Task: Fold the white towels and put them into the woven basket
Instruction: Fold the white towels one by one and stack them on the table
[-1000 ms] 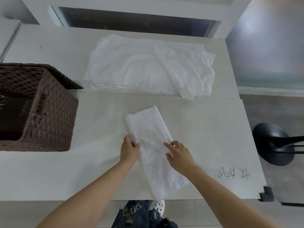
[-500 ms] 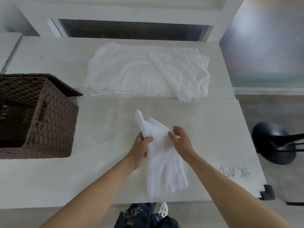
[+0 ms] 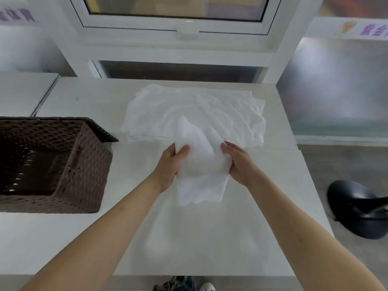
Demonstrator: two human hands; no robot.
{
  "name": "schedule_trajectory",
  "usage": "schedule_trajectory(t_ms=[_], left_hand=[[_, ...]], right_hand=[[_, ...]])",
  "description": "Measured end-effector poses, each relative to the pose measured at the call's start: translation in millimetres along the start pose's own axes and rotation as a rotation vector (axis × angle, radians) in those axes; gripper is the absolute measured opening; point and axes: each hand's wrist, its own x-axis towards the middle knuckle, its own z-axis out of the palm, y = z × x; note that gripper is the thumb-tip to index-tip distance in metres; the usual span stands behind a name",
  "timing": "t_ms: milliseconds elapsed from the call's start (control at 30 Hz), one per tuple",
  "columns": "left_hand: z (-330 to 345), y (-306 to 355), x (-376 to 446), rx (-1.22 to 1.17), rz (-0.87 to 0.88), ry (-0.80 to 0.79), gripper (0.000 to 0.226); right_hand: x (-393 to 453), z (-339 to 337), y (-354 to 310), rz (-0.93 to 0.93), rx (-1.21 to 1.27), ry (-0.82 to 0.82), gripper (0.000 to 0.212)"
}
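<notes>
Purple Chinese characters on wall sign upper left (image 3: 16, 15), too blurred to read. Same on right sign (image 3: 371, 29), beside small orange carrot picture.

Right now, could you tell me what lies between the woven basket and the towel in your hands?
Only bare table top separates the woven basket from the held towel in the head view.

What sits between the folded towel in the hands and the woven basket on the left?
Nothing visible: only bare table lies between the folded towel, gripped by left hand and right hand, and the open-topped woven basket.
</notes>
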Motion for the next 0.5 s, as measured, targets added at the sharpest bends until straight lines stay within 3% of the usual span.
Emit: schedule_trajectory(t_ms=[67, 167, 333, 500], left_hand=[[-4, 17, 2, 0.045, 0.077, 0.011, 0.026], [-8, 30, -4, 0.126, 0.159, 0.013, 0.027], [-20, -2, -36, 0.478, 0.195, 0.011, 0.018], [-41, -85, -83, 0.654, 0.092, -0.019, 0.017]], right_hand=[[-1, 5, -16, -0.059, 0.019, -0.045, 0.061], [-14, 9, -26, -0.113, -0.051, -0.035, 0.064], [-58, 0, 2, -0.326, -0.424, 0.069, 0.044], [-99, -40, 73, -0.260, -0.791, -0.025, 0.022]])
